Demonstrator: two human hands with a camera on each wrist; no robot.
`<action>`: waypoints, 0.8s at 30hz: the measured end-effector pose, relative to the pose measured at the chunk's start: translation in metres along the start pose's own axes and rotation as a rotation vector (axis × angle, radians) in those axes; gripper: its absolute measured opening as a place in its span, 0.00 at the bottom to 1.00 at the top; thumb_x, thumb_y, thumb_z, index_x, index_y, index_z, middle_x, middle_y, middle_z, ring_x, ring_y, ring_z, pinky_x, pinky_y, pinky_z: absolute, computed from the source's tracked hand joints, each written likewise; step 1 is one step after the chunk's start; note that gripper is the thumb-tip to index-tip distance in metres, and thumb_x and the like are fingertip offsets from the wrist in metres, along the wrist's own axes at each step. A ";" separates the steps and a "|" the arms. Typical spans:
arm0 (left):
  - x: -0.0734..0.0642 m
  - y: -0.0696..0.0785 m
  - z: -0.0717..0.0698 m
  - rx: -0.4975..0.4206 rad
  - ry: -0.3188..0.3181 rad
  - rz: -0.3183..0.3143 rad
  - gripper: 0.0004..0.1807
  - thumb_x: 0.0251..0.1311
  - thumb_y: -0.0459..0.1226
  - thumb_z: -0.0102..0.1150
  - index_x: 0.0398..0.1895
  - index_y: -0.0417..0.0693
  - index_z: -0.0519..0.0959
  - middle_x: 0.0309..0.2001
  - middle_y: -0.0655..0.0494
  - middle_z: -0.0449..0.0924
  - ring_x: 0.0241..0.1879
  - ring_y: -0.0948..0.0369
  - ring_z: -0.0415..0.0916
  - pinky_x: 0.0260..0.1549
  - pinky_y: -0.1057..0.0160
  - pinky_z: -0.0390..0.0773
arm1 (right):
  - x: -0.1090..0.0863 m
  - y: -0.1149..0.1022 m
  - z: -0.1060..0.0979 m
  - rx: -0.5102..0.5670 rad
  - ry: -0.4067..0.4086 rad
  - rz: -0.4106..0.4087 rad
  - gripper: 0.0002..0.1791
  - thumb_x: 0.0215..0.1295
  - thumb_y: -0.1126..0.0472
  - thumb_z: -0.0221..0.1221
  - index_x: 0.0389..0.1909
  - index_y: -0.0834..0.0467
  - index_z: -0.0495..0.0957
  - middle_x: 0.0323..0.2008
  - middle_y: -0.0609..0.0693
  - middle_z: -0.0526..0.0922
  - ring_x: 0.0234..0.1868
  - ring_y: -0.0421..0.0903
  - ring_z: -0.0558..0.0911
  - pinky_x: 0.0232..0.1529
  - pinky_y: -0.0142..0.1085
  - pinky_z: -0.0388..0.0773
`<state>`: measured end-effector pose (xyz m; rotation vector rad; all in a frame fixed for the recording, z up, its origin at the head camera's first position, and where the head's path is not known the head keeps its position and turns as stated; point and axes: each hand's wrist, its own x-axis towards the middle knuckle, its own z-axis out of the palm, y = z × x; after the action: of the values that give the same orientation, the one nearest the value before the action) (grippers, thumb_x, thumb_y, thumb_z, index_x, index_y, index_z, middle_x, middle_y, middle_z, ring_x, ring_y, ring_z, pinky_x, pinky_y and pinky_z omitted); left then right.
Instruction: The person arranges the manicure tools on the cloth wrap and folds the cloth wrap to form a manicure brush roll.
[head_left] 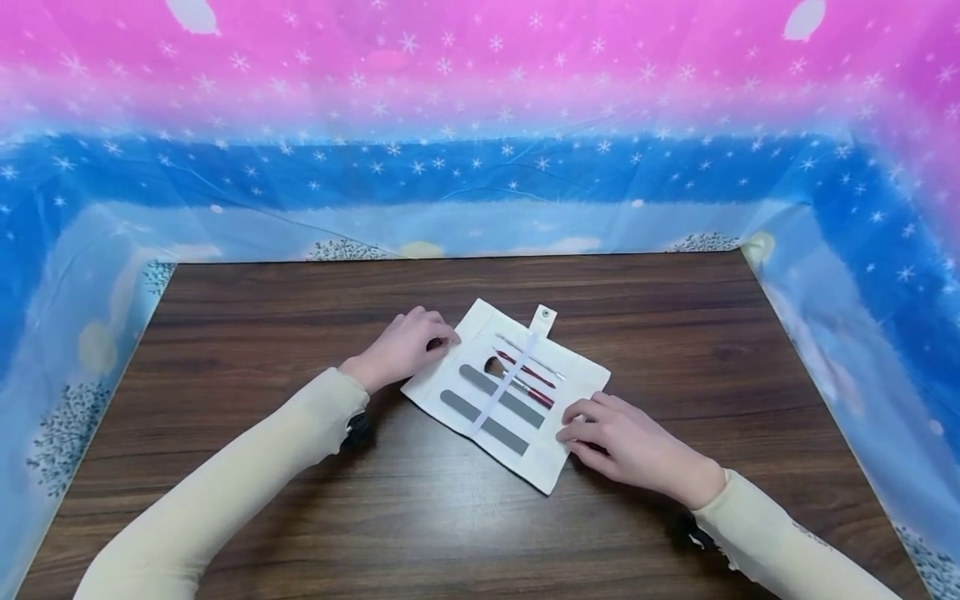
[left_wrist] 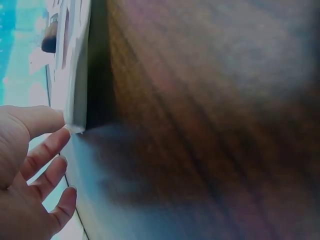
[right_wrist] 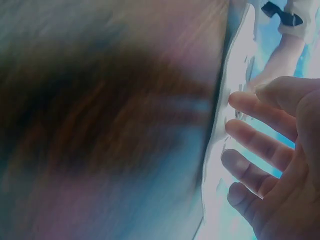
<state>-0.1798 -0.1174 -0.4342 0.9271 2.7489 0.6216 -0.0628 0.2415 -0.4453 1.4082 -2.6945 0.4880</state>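
Note:
A white manicure case (head_left: 576, 367) lies unfolded at a slant on the table. A pale elastic band (head_left: 504, 390) crosses it, holding two grey nail files (head_left: 502, 437), a brush with a dark tip and red handle (head_left: 538, 397), a thin red tool (head_left: 546, 378) and a slim silver one (head_left: 512, 342). At the case's left edge, my left hand (head_left: 405, 346) pinches the rim between thumb and index finger; the other fingers stay apart from it. My right hand (head_left: 626, 437) rests its loosely extended fingertips on the right edge.
The case's snap tab (head_left: 543, 320) sticks out at its far side. Dark wood grain covers the table (head_left: 315, 517). A pink and blue snowflake curtain (head_left: 465, 167) stands along the back and both sides. Both wrists carry black devices (head_left: 358, 428) under cream sleeves.

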 end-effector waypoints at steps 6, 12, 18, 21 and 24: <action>-0.012 0.000 0.004 -0.009 0.033 0.004 0.11 0.72 0.34 0.62 0.53 0.48 0.88 0.47 0.51 0.83 0.44 0.52 0.72 0.42 0.50 0.70 | -0.004 0.009 -0.002 -0.014 0.012 0.053 0.08 0.66 0.61 0.68 0.45 0.50 0.89 0.48 0.49 0.83 0.42 0.45 0.77 0.45 0.41 0.77; -0.027 0.003 0.009 -0.025 0.069 -0.023 0.11 0.71 0.36 0.64 0.52 0.49 0.88 0.47 0.51 0.83 0.44 0.52 0.71 0.44 0.49 0.70 | -0.007 0.019 -0.004 -0.033 -0.020 0.136 0.11 0.68 0.59 0.68 0.50 0.50 0.89 0.50 0.50 0.84 0.43 0.45 0.79 0.45 0.43 0.78; -0.042 0.006 0.015 -0.006 0.100 -0.037 0.11 0.69 0.38 0.67 0.52 0.50 0.88 0.47 0.52 0.83 0.45 0.53 0.71 0.45 0.48 0.71 | -0.005 0.030 -0.006 -0.021 -0.030 0.154 0.12 0.70 0.59 0.67 0.52 0.52 0.88 0.54 0.52 0.86 0.45 0.47 0.80 0.46 0.45 0.78; -0.048 0.007 0.016 -0.008 0.107 -0.045 0.11 0.67 0.39 0.69 0.51 0.50 0.88 0.47 0.53 0.83 0.45 0.54 0.71 0.44 0.48 0.71 | -0.001 0.036 -0.009 -0.027 -0.030 0.137 0.12 0.70 0.60 0.67 0.52 0.52 0.88 0.56 0.53 0.86 0.45 0.48 0.80 0.46 0.45 0.77; -0.054 0.008 0.017 -0.005 0.122 -0.049 0.11 0.66 0.39 0.70 0.50 0.50 0.88 0.47 0.53 0.83 0.44 0.53 0.71 0.45 0.47 0.72 | 0.005 0.043 -0.010 -0.040 -0.028 0.112 0.12 0.70 0.60 0.67 0.53 0.53 0.87 0.58 0.54 0.85 0.43 0.48 0.78 0.44 0.44 0.75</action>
<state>-0.1275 -0.1391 -0.4444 0.8448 2.8663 0.6979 -0.1013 0.2638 -0.4457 1.2694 -2.7998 0.4226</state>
